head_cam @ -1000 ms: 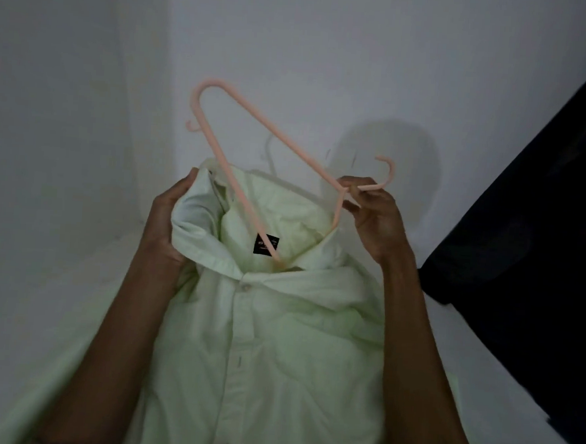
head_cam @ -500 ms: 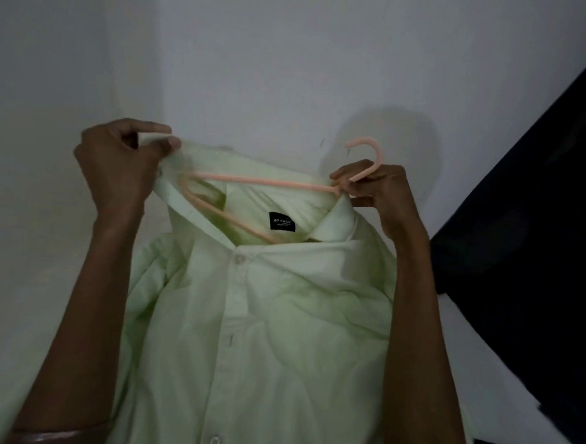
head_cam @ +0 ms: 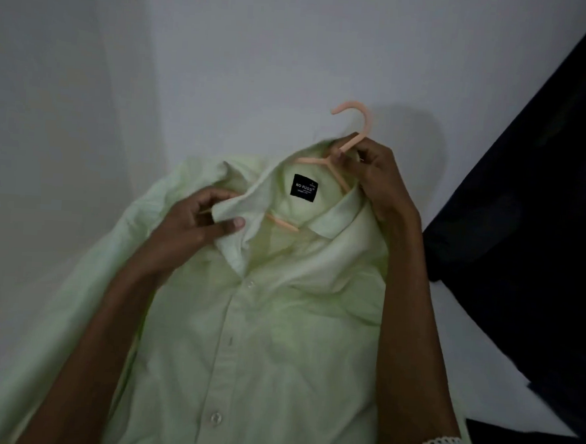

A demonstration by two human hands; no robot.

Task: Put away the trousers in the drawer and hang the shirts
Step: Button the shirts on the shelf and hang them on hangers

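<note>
Hands raised: left (head_cam: pixel 195 222) pinches shirt (head_cam: pixel 260 340) collar, right (head_cam: pixel 373 178) grips hanger (head_cam: pixel 350 136) neck

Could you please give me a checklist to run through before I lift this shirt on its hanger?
1. Right hand grips hanger below its hook: ok.
2. Hanger passes inside shirt collar: ok.
3. Left hand pinches the collar: ok.
4. Hanger ends seated in both shoulders: cannot tell, covered by cloth.
5. Shirt lies smooth: not ok, bunched by the left hand.
6. Hook free of cloth: ok.
</note>
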